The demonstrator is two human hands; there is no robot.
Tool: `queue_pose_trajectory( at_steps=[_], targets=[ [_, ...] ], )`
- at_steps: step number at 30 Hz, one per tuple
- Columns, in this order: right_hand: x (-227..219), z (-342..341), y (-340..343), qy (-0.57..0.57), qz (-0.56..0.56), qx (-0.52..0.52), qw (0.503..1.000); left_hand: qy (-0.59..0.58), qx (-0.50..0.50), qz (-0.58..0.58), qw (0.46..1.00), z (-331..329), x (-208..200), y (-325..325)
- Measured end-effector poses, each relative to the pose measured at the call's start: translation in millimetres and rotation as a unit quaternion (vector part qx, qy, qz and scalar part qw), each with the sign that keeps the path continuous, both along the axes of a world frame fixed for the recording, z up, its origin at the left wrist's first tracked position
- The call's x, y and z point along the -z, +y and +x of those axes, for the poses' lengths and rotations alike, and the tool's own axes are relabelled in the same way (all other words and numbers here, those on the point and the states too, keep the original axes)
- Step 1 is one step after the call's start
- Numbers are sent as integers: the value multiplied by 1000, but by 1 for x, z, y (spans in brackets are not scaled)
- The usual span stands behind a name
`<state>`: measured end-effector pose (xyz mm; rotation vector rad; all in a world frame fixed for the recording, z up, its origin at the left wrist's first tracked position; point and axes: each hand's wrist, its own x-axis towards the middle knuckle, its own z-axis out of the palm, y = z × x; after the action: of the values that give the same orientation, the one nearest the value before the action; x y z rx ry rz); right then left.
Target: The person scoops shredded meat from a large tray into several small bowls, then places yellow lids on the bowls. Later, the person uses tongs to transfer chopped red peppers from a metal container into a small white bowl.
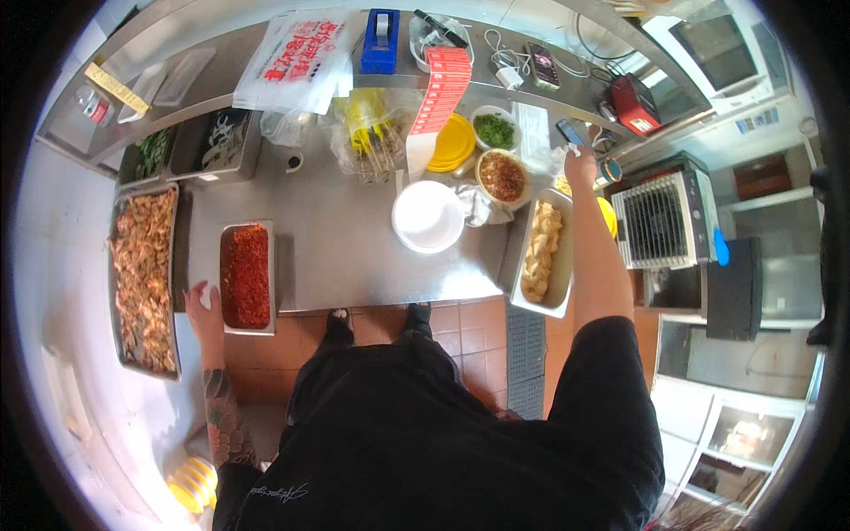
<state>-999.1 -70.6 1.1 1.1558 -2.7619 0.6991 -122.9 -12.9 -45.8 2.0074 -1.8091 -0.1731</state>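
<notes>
My left hand (204, 308) rests at the table's front edge, between a long tray of browned, cooked pieces (143, 274) and a smaller steel pan of chopped red chilli (248, 276). Its fingers are curved and apart, and I see nothing in them. Stretched to the far right, my right hand (581, 166) has its fingers closed around something small and whitish that I cannot make out. A dark phone (569, 133) lies just beyond it, and a round, teal-rimmed tub (609, 171) stands to its right. Below that forearm sits a steel pan of pale yellow pieces (542, 252).
White bowls (428, 217) are stacked mid-table. Behind them are yellow plates (452, 143), chopped green herbs (494, 131), reddish flakes (503, 177) and bagged skewers (367, 133). An overhead shelf (350, 99) carries a blue tape dispenser (381, 42). A boxy fan unit (660, 221) stands right.
</notes>
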Motion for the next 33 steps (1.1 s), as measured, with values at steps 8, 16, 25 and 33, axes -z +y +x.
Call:
queue_pose_trajectory(
  at_steps=[8,16,25,33],
  targets=[
    [-35,10,25,-421,-296,151,844,276,23,253,927,66,69,-16],
    [-24,28,64,-293,-127,134,938,487,62,244,836,-3,19,-7],
    [-27,187,174,-275,-155,39,948,422,200,240,851,-90,-111,5],
    [37,454,409,-510,-77,152,843,375,458,357,723,-298,-150,-51]
  ],
)
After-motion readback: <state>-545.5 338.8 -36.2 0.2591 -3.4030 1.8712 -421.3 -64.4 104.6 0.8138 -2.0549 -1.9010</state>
